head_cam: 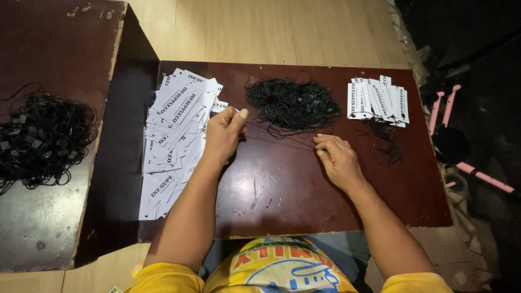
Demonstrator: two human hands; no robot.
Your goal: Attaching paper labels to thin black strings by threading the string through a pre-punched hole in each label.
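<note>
Head view looks down on a dark red-brown table (380,195) where a person in a yellow shirt works with both bare hands. Their left hand (223,135) rests at the edge of a loose spread of white paper hang tags (176,130) and has its thumb and fingers pinched together on one end of a thin black string (279,138). That string runs taut across the tabletop to the right hand (337,158), whose fingertips press together on its other end, just below a tangled heap of black strings (293,104) at the middle back of the table. Near the right back corner lies a tidy row of white tags (378,97) with black strings trailing from them. A second pile of black strings (43,138) sits on a separate worn table (49,228) to the left. Pink-framed furniture (477,173) stands at far right.
</note>
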